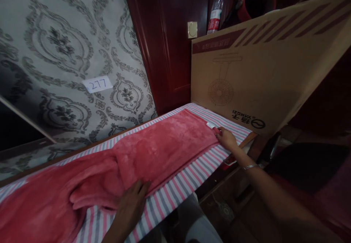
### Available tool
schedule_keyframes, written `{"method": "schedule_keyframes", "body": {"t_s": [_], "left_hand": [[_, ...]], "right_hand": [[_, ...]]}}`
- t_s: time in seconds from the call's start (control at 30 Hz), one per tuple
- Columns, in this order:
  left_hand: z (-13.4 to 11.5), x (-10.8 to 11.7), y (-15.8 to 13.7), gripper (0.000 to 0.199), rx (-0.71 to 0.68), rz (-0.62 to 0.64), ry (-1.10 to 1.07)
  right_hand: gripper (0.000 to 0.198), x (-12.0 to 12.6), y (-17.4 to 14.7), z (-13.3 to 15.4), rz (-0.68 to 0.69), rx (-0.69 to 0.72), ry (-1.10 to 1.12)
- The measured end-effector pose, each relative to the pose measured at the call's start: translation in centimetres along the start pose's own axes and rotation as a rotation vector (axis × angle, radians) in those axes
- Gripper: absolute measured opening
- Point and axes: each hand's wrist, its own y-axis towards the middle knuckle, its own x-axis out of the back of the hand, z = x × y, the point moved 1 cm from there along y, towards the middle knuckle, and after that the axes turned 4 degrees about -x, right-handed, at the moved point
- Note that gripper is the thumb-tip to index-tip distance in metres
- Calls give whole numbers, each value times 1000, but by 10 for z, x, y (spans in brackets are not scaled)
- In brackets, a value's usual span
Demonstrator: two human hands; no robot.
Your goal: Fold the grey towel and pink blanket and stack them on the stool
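A pink plush blanket (167, 144) lies lengthwise on a table with a striped cloth. Its right part is folded into a flat, smooth strip; the left part is loose and bunched. At the right end of the strip, my right hand (227, 139) is closed on the blanket's edge, beside a small white tag (210, 125). My left hand (133, 201) rests on the near edge of the blanket, close to where the bunched folds meet the flat strip. Its visible fingers are slightly apart and lie on the fabric.
A striped cloth (175, 188) covers the narrow table. A large cardboard box (257, 71) stands at its right end, with a plastic bottle (216, 11) behind. Patterned wallpaper (68, 45) bearing a "277" paper (98, 84) and a dark red wooden panel (170, 45) border the far side.
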Motion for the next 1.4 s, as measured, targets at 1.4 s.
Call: {"method": "schedule_keyframes", "body": {"t_s": [1.4], "left_hand": [[-47,7,153,58,-19,-26,-154]], "right_hand": [[57,-45,-39,88,212,618,-127]]}}
